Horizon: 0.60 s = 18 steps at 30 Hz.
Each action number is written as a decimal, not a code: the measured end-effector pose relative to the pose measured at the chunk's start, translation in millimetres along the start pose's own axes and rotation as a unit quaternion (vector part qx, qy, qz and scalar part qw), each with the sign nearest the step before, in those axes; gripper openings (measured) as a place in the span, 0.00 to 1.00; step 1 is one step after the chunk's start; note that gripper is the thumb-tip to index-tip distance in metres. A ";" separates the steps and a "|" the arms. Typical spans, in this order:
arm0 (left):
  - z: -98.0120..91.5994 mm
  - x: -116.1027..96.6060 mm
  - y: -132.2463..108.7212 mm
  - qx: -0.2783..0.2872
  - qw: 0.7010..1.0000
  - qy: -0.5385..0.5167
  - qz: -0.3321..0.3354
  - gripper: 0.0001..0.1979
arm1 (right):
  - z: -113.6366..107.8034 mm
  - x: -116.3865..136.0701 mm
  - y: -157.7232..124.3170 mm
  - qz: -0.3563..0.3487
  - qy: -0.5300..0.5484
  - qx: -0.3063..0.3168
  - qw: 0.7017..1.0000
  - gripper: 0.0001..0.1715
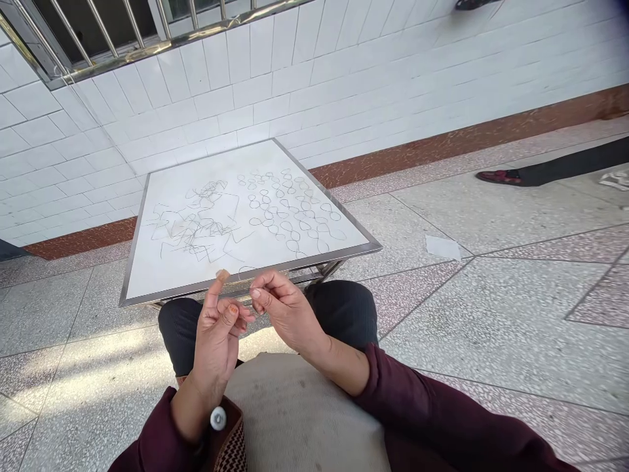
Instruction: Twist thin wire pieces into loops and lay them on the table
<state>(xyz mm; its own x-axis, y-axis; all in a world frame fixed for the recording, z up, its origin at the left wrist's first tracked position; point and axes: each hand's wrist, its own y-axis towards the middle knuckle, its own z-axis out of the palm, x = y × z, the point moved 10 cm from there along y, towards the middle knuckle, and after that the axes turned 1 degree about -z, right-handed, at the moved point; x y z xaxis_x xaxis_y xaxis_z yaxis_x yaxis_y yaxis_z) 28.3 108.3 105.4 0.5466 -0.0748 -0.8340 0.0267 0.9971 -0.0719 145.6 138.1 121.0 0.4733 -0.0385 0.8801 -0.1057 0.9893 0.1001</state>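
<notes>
My right hand (pixel 282 305) pinches a thin wire (pixel 242 269) between thumb and fingertips, just in front of the table's near edge. Part of the wire arcs out toward the left, faint against the table. Close beside it is my left hand (pixel 221 328), its index finger raised with a tan wrapping on the tip and the other fingers loosely bent toward the right hand. The left thumb has an orange-brown mark or wrap. On the white table (pixel 196 164) lies a tangle of bent wires (pixel 199 229) at left, and rows of figure-eight wire loops (pixel 289 210) at right.
A metal frame (pixel 339 252) edges the low table, which stands against a white tiled wall (pixel 221 98). My knees (pixel 346 311) are close to its near side. Another person's leg and shoe (pixel 511 177) show at right, and a paper scrap (pixel 442 248) lies on the floor.
</notes>
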 end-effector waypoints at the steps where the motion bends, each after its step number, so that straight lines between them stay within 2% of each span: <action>1: -0.1 0.8 0.3 -0.002 1.000 -0.010 -0.011 0.32 | 1.7 -0.3 -0.6 0.004 -0.002 0.006 1.000 0.14; 10: 17.0 0.3 -4.0 0.074 0.994 -0.017 -0.079 0.38 | 15.9 1.0 -9.2 0.032 0.003 0.086 0.996 0.11; 18: 12.4 -2.0 -6.9 0.076 0.993 -0.001 -0.086 0.38 | 21.1 -7.0 -12.4 0.069 -0.011 0.120 0.990 0.12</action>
<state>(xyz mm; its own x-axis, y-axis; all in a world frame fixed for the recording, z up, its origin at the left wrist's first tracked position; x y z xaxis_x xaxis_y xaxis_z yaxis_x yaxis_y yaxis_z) 37.3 101.8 114.3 0.5241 -0.2435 -0.8161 0.2446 0.9609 -0.1297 125.1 123.1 123.4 0.4204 0.0885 0.9030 -0.3741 0.9236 0.0836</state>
